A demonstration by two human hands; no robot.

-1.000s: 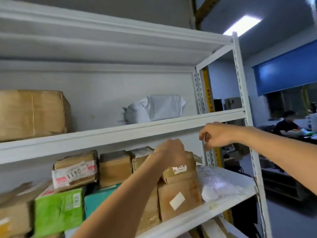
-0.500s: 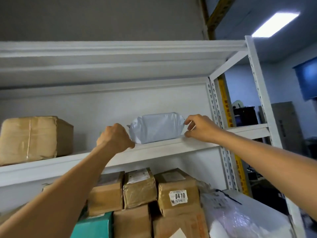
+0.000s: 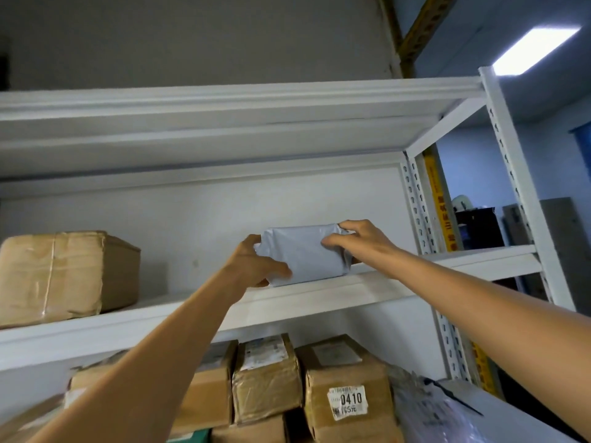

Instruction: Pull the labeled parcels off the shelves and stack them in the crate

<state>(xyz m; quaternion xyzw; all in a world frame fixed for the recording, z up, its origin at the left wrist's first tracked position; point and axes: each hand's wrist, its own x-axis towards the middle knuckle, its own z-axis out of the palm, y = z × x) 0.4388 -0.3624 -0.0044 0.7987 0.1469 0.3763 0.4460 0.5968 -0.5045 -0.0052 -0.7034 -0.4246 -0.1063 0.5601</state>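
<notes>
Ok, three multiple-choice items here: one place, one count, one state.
1. Where does the grey plastic-wrapped parcel sit?
A) on the shelf above the 0410 box
B) in a crate
C) on the floor
2. How many cardboard boxes show on its shelf?
A) none
B) one
C) three
3. The left grip and right grip:
A) hang idle
B) each holds one end of the parcel
C) only one touches it
Answers: 1 A, it rests over that box; 2 B, one taped brown box at left; 3 B, each curls round an end.
</notes>
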